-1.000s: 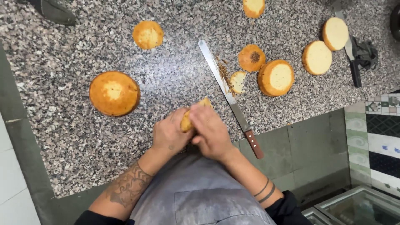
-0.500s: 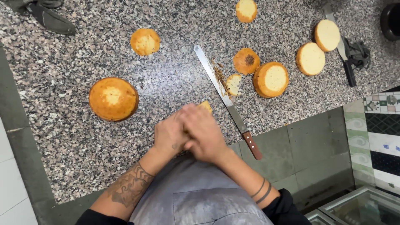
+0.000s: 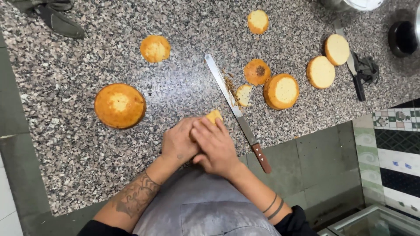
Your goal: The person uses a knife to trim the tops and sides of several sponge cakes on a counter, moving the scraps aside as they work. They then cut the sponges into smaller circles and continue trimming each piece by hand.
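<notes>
My left hand and my right hand are cupped together around a small yellow piece of sponge cake at the near edge of the speckled granite counter. Only the piece's top corner shows above my fingers. A long knife with a brown wooden handle lies flat on the counter just right of my hands, blade pointing away from me.
A large round cake sits to the left, a smaller one behind it. Right of the knife lie several cake rounds and cut slices, crumbs, a second dark-handled knife and a dark cloth. Tiled floor lies at the right.
My hands have closed tighter over the cake piece and shifted slightly toward me; less of the piece shows. The knife and the cakes lie where they were.
</notes>
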